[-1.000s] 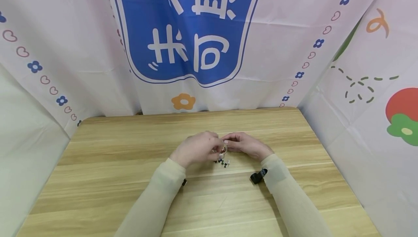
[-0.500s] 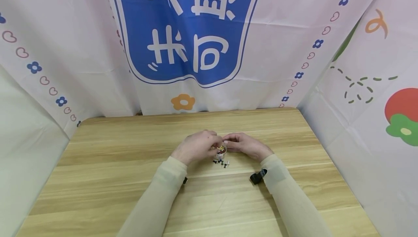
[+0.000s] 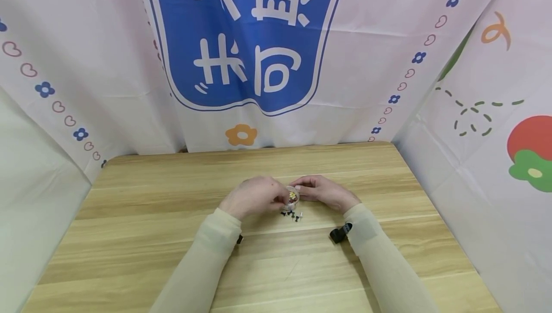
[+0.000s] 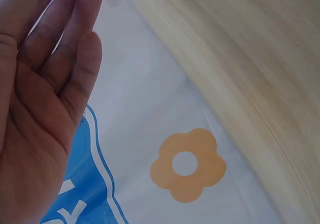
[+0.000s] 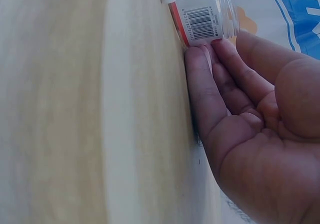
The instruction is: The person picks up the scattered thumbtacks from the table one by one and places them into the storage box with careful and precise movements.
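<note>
A small clear jar (image 3: 292, 202) stands upright on the wooden table, with yellow, white and red push pins showing inside. Its barcode label (image 5: 200, 23) faces the right wrist view. My right hand (image 3: 322, 191) holds the jar from the right, fingertips and thumb against its side. From the left, my left hand (image 3: 255, 197) reaches to the jar's rim, index finger over the mouth; I cannot tell whether it pinches a pin. In the left wrist view the lower fingers of that hand hang loosely bent. Several loose push pins (image 3: 293, 215), dark, green and white, lie just in front of the jar.
The wooden table (image 3: 164, 236) reaches back to a printed cloth (image 3: 207, 121) hanging at its far edge. More cloth hangs at the left and right sides. A black wrist camera (image 3: 339, 234) sits by the right sleeve.
My left hand has lifted from the front of the jar, passed over its mouth and shifted slightly left to the rim, uncovering the jar. The right hand has stayed in place.
</note>
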`<state>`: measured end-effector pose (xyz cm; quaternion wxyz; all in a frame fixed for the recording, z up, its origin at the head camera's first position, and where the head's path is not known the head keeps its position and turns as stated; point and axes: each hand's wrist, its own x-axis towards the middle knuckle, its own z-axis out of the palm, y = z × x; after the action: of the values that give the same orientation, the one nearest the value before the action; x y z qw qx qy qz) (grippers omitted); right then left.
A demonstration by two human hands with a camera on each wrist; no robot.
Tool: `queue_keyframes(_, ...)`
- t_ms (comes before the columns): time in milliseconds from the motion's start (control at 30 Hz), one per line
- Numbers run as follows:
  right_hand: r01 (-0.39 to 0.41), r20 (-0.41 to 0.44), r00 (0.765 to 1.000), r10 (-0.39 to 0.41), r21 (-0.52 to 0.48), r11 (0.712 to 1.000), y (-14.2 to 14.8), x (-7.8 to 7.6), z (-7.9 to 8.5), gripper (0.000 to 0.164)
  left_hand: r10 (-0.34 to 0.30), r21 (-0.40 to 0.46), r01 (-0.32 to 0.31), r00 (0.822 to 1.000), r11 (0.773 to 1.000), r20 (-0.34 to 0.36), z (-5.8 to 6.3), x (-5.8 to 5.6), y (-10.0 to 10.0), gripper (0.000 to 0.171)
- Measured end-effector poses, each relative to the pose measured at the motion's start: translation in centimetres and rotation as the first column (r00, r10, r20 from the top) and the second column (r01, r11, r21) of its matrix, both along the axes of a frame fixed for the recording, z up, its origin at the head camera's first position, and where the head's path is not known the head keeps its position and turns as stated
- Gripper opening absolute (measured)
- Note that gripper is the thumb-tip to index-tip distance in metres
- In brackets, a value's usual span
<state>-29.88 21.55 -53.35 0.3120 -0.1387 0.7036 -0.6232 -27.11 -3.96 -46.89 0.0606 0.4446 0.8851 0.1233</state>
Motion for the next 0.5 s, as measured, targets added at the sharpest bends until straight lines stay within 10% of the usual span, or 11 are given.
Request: queue_keyframes(500,0.011,0.005,1.000,-0.011,-0.002,1.000,0.0,0.0,-0.2,0.038,-0.100,-0.112,0.078,0.974,0.991,-0.204,-1.6,1.5,0.4,0.008)
